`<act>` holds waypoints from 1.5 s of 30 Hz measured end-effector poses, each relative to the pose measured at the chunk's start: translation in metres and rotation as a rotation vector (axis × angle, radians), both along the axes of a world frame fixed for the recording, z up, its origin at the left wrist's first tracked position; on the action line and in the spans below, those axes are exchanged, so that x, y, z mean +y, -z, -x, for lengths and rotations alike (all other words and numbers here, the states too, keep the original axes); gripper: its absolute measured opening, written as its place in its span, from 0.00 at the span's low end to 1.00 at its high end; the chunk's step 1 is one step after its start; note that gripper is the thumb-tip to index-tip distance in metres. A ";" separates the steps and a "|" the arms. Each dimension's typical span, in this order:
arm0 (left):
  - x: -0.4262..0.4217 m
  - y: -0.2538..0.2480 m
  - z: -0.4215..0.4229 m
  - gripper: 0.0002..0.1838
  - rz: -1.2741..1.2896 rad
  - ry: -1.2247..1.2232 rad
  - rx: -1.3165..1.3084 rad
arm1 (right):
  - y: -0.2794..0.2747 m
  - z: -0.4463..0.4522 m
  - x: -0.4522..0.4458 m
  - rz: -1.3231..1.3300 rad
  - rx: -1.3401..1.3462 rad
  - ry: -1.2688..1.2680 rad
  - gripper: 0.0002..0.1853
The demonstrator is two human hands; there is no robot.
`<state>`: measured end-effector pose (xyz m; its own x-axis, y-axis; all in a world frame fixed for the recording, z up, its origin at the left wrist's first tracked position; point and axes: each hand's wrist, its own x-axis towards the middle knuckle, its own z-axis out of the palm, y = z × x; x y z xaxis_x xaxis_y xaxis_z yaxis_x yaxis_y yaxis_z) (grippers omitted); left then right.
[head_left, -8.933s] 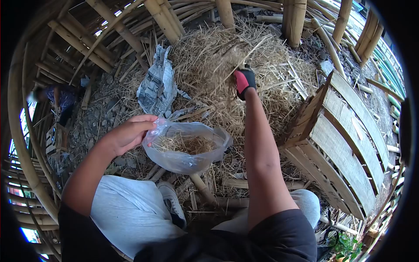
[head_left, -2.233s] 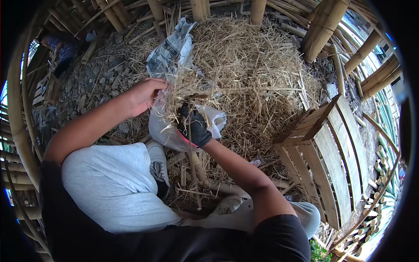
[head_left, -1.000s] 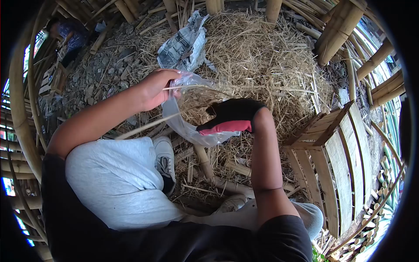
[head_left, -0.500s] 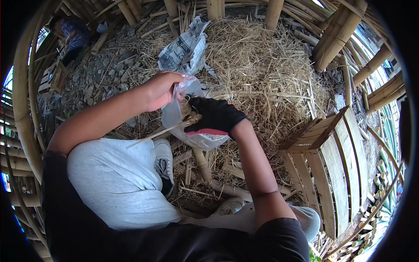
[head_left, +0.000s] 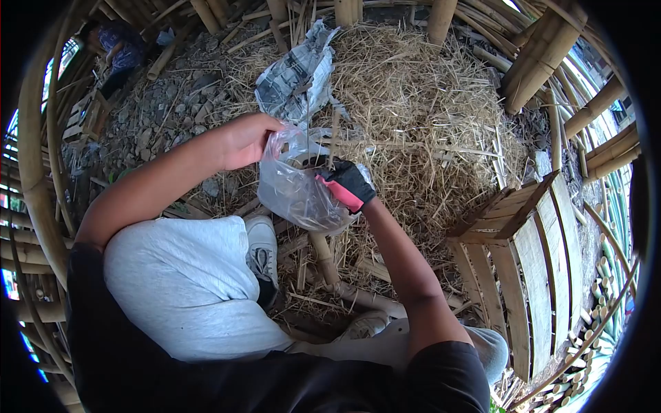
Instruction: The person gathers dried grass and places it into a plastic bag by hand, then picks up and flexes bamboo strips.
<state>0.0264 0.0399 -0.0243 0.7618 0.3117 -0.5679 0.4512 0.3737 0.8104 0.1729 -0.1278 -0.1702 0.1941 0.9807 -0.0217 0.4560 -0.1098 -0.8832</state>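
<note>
A clear plastic bag hangs in front of my knees, its mouth facing up. My bare left hand pinches the bag's left rim. At the right side of the mouth is my right hand, in a black and pink glove, its fingers closed round a thin strip that points up. Dry straw covers the ground beyond the bag. A crumpled newspaper sheet lies on the ground just past my left hand.
A slatted wooden crate stands tilted at the right. Bamboo posts rise at the back, and cut bamboo poles are stacked far right. Rubble covers the left ground. Another person is at the upper left, near a small crate.
My right hand has drawn back from inside the bag to its right rim, and the strip it holds now points up instead of toward my left knee. My left hand keeps its grip.
</note>
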 end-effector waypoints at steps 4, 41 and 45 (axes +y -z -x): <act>0.014 0.007 0.005 0.14 0.057 0.041 -0.017 | 0.078 0.004 0.012 -0.229 0.689 0.289 0.16; 0.016 0.024 0.014 0.18 -0.037 -0.164 -0.023 | 0.108 -0.038 -0.007 -0.386 1.283 0.236 0.26; 0.032 0.046 0.017 0.18 -0.032 -0.172 -0.028 | 0.125 -0.045 -0.006 -0.370 1.551 0.150 0.25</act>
<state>0.0099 0.0718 -0.0704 0.7111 0.4563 -0.5349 0.3604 0.4167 0.8346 0.2183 -0.1337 -0.2949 0.3019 0.9516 -0.0568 -0.8600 0.2461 -0.4470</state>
